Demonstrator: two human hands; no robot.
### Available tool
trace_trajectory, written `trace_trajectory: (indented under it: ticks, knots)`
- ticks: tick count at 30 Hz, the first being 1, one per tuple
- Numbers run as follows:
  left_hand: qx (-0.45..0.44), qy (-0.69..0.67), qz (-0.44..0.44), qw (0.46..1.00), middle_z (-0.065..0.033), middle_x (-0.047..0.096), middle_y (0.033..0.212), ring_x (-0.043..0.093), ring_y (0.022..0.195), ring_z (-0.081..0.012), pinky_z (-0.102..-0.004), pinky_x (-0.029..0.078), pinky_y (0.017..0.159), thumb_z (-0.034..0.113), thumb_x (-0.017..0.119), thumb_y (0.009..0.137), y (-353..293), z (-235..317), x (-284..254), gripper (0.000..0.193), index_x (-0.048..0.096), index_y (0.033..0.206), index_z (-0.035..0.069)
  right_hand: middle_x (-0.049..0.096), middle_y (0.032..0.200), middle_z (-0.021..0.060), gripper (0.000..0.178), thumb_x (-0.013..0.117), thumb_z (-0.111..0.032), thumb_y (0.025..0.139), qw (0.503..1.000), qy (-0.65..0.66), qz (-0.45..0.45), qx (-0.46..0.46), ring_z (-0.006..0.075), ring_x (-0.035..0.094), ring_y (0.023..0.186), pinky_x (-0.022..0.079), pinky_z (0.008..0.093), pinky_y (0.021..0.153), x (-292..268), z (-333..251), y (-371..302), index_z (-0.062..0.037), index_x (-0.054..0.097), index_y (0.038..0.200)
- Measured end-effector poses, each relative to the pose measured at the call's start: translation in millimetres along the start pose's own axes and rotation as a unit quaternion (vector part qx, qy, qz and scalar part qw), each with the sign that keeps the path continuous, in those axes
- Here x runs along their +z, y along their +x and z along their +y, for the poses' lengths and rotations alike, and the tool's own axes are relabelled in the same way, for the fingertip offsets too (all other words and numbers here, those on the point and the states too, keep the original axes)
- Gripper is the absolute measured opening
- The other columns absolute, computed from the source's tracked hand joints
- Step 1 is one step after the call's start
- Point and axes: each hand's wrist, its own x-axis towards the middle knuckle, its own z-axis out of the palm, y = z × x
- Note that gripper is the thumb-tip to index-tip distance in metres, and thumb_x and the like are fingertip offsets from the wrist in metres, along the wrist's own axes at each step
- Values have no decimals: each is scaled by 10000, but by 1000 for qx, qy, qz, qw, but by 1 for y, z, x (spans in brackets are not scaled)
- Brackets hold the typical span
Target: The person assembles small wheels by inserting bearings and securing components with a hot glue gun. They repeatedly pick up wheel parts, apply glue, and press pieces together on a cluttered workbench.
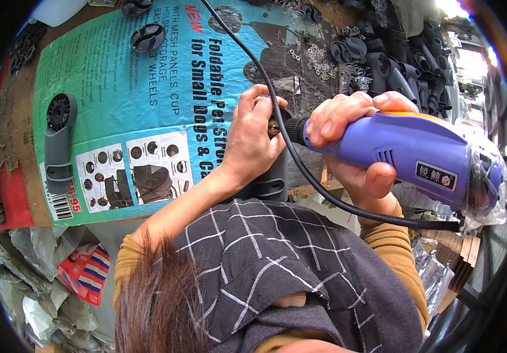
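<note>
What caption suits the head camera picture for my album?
Right hand gripping a purple power tool, left hand holding a dark plastic part.

Left hand [247,138]: right in there, fingers gripping the upper end of a dark part [271,187].
Right hand [344,115]: wrapped around a purple driver [371,147], its nose right up beside the left fingers!
Wrap [494,176]: clear plastic, bunched over the driver's rear.
Cable [274,106]: black, swooping from the top edge across the driver's nose, then off right.
Card [106,88]: blue-green, printed; a grey arm [59,141] lies on its left side, a round cap [147,38] near the top.
Upper right: washers [324,65] scattered, dark tubes [394,76] heaped beyond.
</note>
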Motion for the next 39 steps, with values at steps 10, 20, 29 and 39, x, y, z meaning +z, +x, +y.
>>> trace_trajectory:
  ticks: [10,20,29,39]
  knots:
    - [-17,-27,-41,999,-180,555,1193,448,1226,-361,-416,393,1023,137,782,736,1,0,-4,463,584,1131,-1,551,745,128,721,491,-653,871,998,-25,58,10,250,542,644,493,392,678,-2,7,34,-82,336,1283]
    - [12,-6,-27,1000,-218,518,1209,510,1151,-393,-414,429,974,97,645,828,-1,-1,-4,301,571,1105,6,657,960,155,574,811,-349,718,820,-569,-24,55,344,663,871,541,407,786,-14,163,157,-59,566,1149]
    - [125,36,141,981,-166,522,1200,455,1179,-317,-415,341,1026,88,606,899,74,41,-26,262,552,1141,7,641,976,182,594,733,-452,808,961,-215,-11,172,324,636,914,493,415,843,-29,58,27,-9,560,1164]
    - [72,374,96,919,-158,429,1350,394,1297,-323,-447,317,1107,186,773,782,81,-12,-188,616,489,1318,81,658,1101,269,740,636,-607,821,662,-624,365,198,404,645,1036,493,474,881,-337,-16,0,38,559,1176]
